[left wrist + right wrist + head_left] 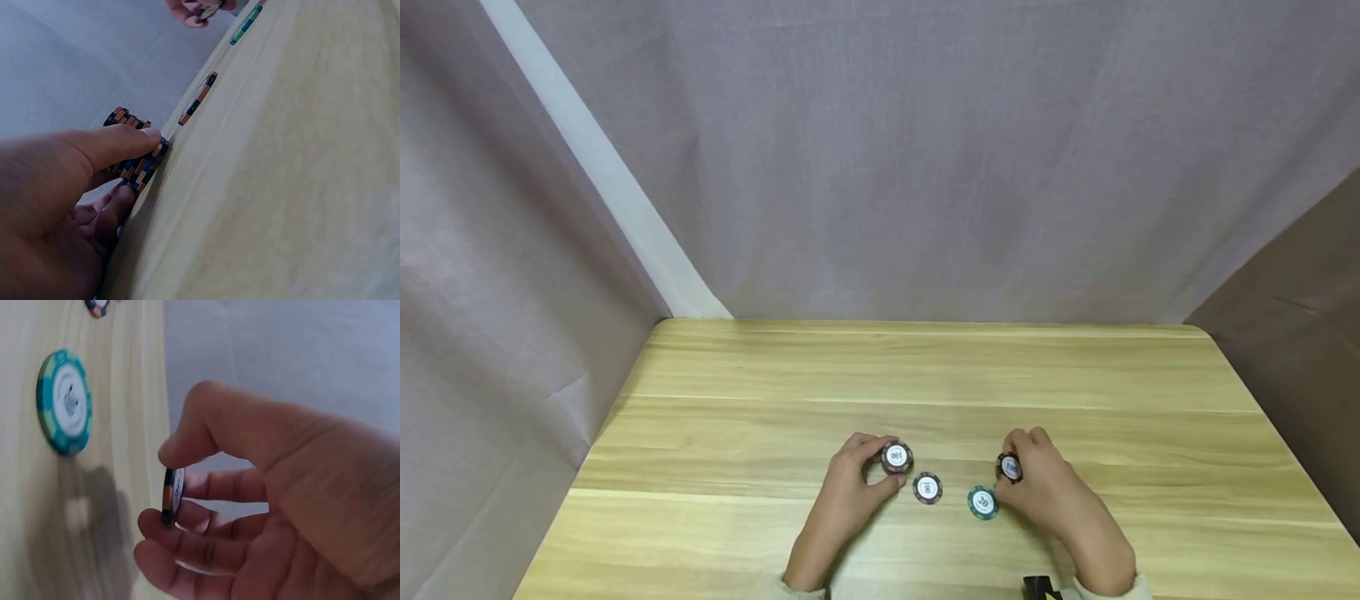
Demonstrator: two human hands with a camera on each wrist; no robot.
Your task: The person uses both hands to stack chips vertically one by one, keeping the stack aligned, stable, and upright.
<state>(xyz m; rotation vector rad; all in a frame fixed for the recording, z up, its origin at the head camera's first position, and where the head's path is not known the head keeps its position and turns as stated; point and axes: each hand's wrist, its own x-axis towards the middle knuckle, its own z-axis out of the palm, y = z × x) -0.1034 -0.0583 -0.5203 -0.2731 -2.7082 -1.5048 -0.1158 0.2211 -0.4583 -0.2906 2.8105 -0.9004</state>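
Note:
On the wooden table, my left hand [850,487] grips a stack of poker chips [897,457] between thumb and fingers; its top chip reads 100. In the left wrist view the stack [147,162] shows several layers with black, orange and blue edges. A single black 100 chip [928,487] lies flat just right of the stack. Further right is a green 20 chip [982,502], also flat. My right hand [1045,483] pinches one black 100 chip [1010,467], seen nearly edge-on in the right wrist view [173,495], above the table beside the green chip.
The wooden table [760,425] runs back to a grey cloth curtain [880,167], with cloth on both sides too. A small black object [1039,587] shows at the bottom edge near my right forearm, partly cut off.

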